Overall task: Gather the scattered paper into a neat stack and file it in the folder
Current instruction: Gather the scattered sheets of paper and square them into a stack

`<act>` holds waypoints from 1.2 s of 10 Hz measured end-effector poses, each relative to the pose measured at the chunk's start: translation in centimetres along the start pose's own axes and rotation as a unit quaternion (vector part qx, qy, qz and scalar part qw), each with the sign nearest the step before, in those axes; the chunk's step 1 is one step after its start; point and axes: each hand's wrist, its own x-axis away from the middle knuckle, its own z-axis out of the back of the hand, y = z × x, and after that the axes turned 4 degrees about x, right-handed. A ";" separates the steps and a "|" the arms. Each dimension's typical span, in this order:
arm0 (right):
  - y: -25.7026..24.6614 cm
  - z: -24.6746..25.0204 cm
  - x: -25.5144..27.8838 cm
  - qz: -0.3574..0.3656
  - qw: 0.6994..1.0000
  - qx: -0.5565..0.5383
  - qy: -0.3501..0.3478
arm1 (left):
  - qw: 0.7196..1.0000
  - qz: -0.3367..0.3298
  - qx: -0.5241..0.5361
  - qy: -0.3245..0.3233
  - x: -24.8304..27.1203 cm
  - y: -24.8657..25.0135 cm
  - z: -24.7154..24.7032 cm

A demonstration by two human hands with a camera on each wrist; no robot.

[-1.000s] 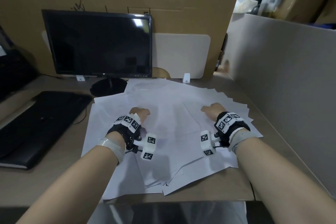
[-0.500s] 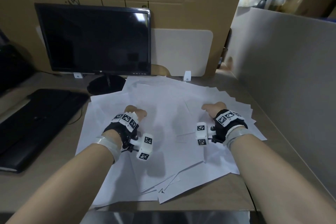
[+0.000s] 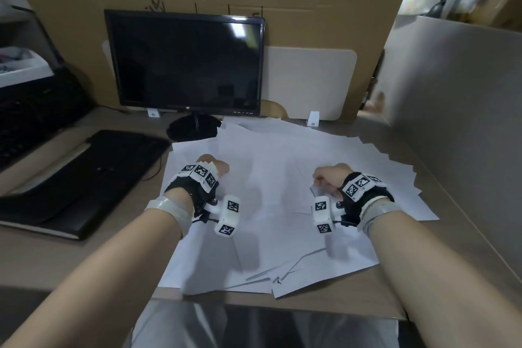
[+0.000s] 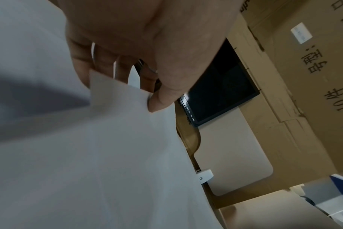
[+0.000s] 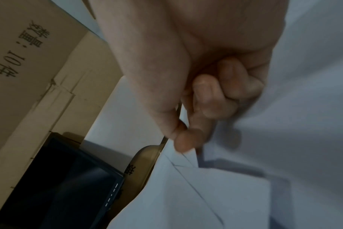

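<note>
Paper (image 3: pixel 271 234) is lying fanned across the desk (image 3: pixel 56 263), overhanging its near edge and reaching toward its far edge; light, limp, slippery sheets, likely best squeezed from opposite sides. Left hand (image 3: pixel 210 171) and right hand (image 3: pixel 329 178) are each pinching a sheet.

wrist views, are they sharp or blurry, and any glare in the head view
Left wrist view: the left hand is fairly sharp, the paper smeared and shadowed. Right wrist view: dim, the right hand soft. Head view: a glare patch on the monitor, upper right.
</note>
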 end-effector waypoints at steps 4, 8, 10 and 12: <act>0.5 0.4 0.6 0.033 0.993 0.014 0.116 | 0.999 0.010 0.027 -0.042 -0.5 -1.4 0.0; 0.2 -0.7 1.0 0.020 0.998 0.066 0.004 | 0.998 0.007 -0.021 -0.061 1.3 0.8 -0.7; -0.2 -0.9 2.2 0.013 0.997 -0.036 -0.060 | 0.994 0.010 -0.023 -0.102 1.7 1.6 -1.7; -0.8 -2.6 0.4 0.089 0.993 0.074 -0.034 | 0.997 0.008 0.003 -0.071 1.2 0.0 -1.6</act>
